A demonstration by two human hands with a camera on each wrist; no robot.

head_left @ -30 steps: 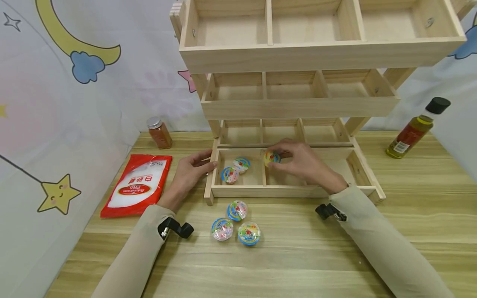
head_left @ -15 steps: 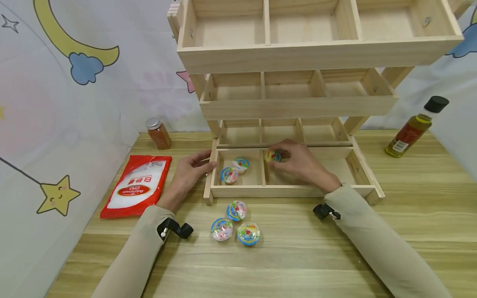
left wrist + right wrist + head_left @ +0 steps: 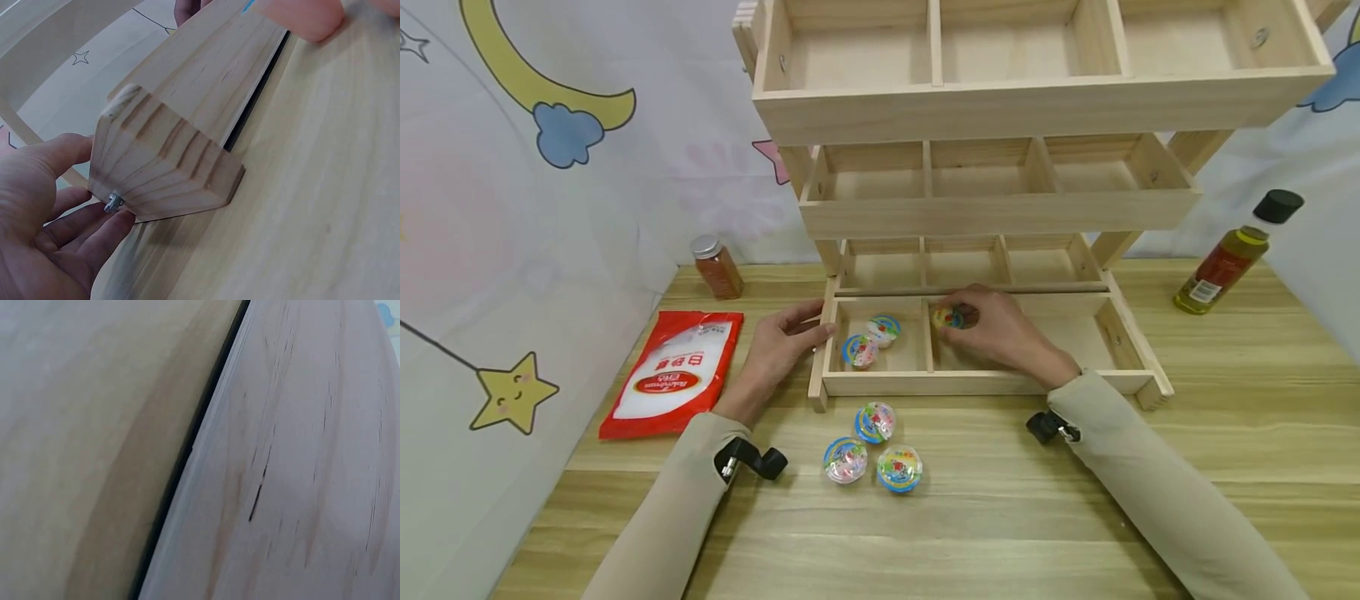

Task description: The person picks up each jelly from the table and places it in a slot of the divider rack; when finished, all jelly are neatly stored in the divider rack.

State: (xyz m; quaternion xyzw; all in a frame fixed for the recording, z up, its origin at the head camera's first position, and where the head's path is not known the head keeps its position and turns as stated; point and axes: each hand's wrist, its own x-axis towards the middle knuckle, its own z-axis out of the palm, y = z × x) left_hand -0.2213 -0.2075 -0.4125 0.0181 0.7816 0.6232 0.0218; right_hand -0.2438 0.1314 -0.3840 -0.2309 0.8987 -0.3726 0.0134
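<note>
In the head view, my right hand [image 3: 1000, 329] reaches into the middle compartment of the lowest wooden tray [image 3: 880, 385]. Its thumb and fingers pinch a small jelly cup [image 3: 946, 317] with a colourful lid, beside the left divider. Two more jelly cups [image 3: 860, 352] lie together in the left compartment. My left hand [image 3: 780, 346] rests against the left end of the rack. The left wrist view shows its fingers [image 3: 75, 153] touching the wooden side piece [image 3: 165, 159] around a metal bolt. The right wrist view holds only the tray's front board [image 3: 300, 450] and tabletop; the hand is hidden there.
Three jelly cups [image 3: 874, 422] lie on the table before the tray. A red and white bag [image 3: 673, 375] and a spice jar [image 3: 718, 268] are at left, an oil bottle [image 3: 1228, 258] at right. Upper rack tiers [image 3: 1037, 104] overhang the right hand.
The right hand has lowered slightly with the jelly cup into the middle compartment. The left hand stays at the rack's side, and the head view has shifted a little.
</note>
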